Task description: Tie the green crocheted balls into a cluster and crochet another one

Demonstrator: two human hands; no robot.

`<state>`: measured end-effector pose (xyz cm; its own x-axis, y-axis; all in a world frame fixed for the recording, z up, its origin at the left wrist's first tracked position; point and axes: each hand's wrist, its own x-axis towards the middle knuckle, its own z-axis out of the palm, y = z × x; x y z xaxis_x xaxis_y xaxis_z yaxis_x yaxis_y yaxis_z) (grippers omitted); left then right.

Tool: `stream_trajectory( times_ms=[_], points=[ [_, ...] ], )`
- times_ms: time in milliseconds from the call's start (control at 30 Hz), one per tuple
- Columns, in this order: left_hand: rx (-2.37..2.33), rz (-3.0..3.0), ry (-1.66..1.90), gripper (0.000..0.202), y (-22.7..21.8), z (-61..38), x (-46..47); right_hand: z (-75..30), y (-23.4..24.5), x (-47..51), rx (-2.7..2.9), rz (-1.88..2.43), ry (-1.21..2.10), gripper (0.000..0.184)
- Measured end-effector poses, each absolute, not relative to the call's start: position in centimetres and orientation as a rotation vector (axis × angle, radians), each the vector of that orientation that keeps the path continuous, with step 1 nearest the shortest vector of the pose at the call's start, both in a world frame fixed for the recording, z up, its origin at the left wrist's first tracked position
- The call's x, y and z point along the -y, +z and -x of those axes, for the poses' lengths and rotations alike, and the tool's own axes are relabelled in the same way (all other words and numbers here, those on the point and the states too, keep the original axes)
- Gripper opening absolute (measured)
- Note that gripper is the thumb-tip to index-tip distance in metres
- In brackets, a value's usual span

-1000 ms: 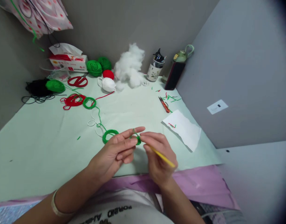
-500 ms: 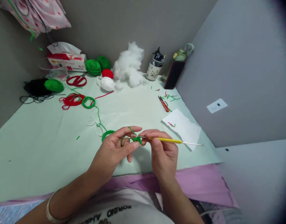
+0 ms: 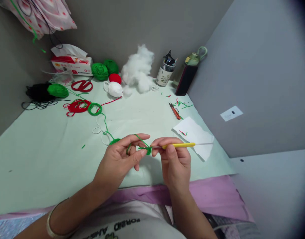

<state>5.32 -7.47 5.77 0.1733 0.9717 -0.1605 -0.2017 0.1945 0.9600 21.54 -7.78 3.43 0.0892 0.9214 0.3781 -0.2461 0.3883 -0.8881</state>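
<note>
My left hand pinches a small piece of green crochet work between thumb and fingers. Green yarn runs over its raised index finger down to the piece. In my right hand is a crochet hook with a yellow handle, held like a pencil. The hook's metal tip reaches left to the green piece; the exact tip is too small to make out. A coil of green yarn lies partly hidden behind my left hand, and its strand leads to another green coil.
At the back stand a tissue box, green yarn balls, white stuffing, a pen cup and a bottle. Red scissors lie at left. Thread snips and torn paper lie at right.
The hook has shifted slightly right and levelled out, its tip now closer in at the green piece. My left hand has moved a little left, and the yarn slants from its index finger.
</note>
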Motion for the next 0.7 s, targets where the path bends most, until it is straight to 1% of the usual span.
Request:
stream_trajectory(
  times_ms=[167, 267, 333, 433, 567, 633, 700],
  points=[
    [-1.033, -1.012, 1.06, 0.028, 5.7, -5.0, 7.5, -22.0, 3.7, 7.7, 1.203, 0.718, 1.046, 0.019],
    [-1.053, -1.034, 1.068, 0.028, 5.8, -4.9, 7.5, -22.2, 4.0, 8.0, 1.268, 0.717, 0.977, 0.019],
    [-1.076, -1.058, 1.084, 0.026, 6.0, -4.9, 7.5, -22.2, 4.2, 8.3, 1.372, 0.75, 0.829, 0.02],
    [-1.117, -1.092, 1.111, 0.024, 6.0, -5.0, 7.4, -22.3, 4.4, 8.7, 1.623, 0.79, 0.511, 0.022],
    [-1.099, -1.047, 1.128, 0.029, 5.9, -5.3, 7.4, -22.3, 4.0, 9.2, 1.91, 0.861, 0.126, 0.03],
    [-0.999, -0.936, 1.108, 0.036, 5.8, -5.4, 7.3, -22.1, 3.6, 9.2, 1.952, 0.893, 0.005, 0.037],
    [-0.86, -0.766, 1.036, 0.038, 5.9, -5.4, 7.1, -22.0, 3.3, 9.2, 1.924, 0.889, 0.002, 0.041]
  ],
)
